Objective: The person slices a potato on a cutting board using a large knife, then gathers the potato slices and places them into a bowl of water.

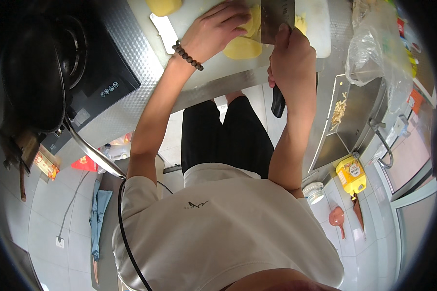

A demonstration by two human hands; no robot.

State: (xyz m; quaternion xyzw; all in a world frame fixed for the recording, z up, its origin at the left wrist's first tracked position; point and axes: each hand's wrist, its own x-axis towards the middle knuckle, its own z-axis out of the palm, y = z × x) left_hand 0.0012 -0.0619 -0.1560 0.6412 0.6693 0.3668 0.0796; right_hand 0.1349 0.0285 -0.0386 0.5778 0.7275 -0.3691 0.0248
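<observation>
My right hand (293, 54) grips the black handle of a cleaver (276, 18), and its broad blade stands among cut yellow potato slices (253, 23). My left hand (220, 27), with a dark bead bracelet (187, 57) at the wrist, has its curled fingertips against the slices just left of the blade. One large flat slice (243, 48) lies nearer me on the pale cutting board (322, 40). More cut pieces show right of the blade. A peeled potato (164, 5) is partly cut off by the top edge. Below it lies a flat white object (164, 32).
On the left a black pan (31, 80) sits on a black gas stove (105, 65), its metal handle (94, 151) reaching towards me. To the right is a sink (335, 149) with pale scraps (338, 111) and a faucet (382, 143). A clear plastic bag (366, 51) lies beyond.
</observation>
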